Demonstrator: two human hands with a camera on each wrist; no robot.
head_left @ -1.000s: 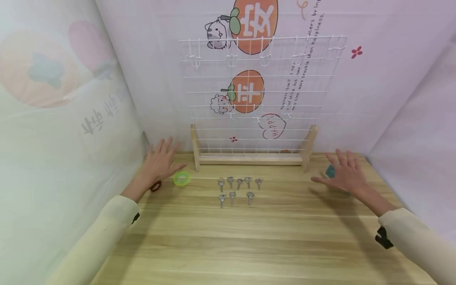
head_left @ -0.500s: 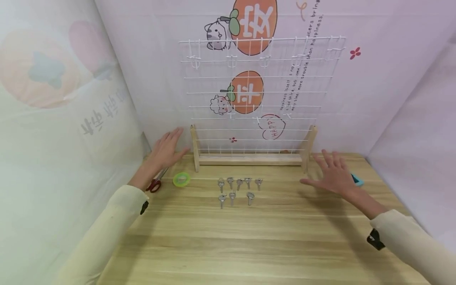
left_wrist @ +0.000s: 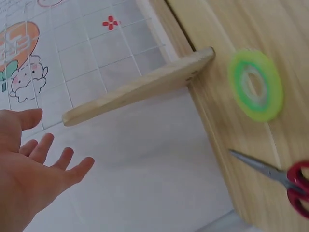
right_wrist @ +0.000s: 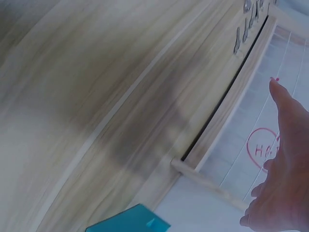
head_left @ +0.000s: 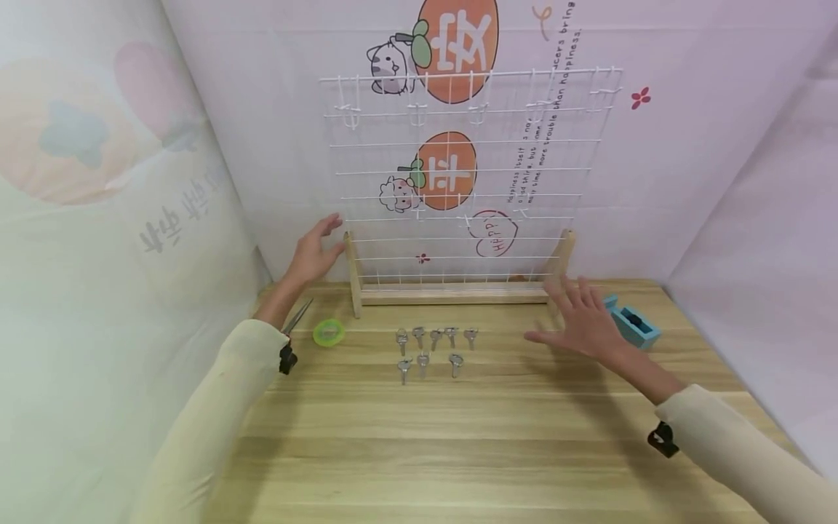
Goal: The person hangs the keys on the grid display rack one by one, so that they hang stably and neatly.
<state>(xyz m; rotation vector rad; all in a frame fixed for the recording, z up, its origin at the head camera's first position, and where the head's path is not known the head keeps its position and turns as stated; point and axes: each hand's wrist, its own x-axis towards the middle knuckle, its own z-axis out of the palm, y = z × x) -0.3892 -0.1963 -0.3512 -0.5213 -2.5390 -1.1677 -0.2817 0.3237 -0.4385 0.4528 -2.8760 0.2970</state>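
Flanking the wire rack (head_left: 458,196), left hand (head_left: 314,255) and right hand (head_left: 585,320) were held empty, fingers loose; hooks (head_left: 417,107) risked being bumped loose.

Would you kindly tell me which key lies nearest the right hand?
It is the key at the right end of the far row of five; all the others lie further left, away from the right hand.

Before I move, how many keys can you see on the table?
8. Five keys lie in the row nearer the rack; three lie in the front row, two at left, one at right. I cannot rule out hidden ones.
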